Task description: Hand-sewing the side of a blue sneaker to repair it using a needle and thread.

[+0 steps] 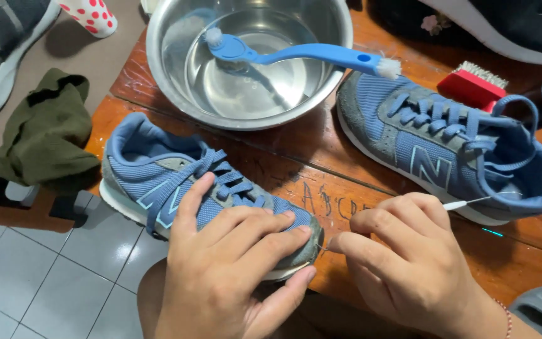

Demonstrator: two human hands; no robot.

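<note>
Pressing the near shoe (177, 188) down at the surface's (346, 188) edge, left hand (233, 270) spreads its fingers over the soft toe; right hand (409, 263) pinches a thin, probably flexible white pick (465, 203) at the toe tip.

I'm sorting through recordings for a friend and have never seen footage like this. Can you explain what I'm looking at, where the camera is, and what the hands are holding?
There is no machine here: these are a person's two bare hands, filmed by a camera worn on their head and looking down. The left hand presses on the toe of a blue sneaker at the edge of a wooden table. The right hand pinches a thin white-handled tool, its tip at the shoe's toe; what kind of tool it is I cannot tell. Behind them lies the second blue sneaker, a steel bowl of water with a blue brush resting across it, and a red brush. A green cloth lies to the left, off the table.
</note>
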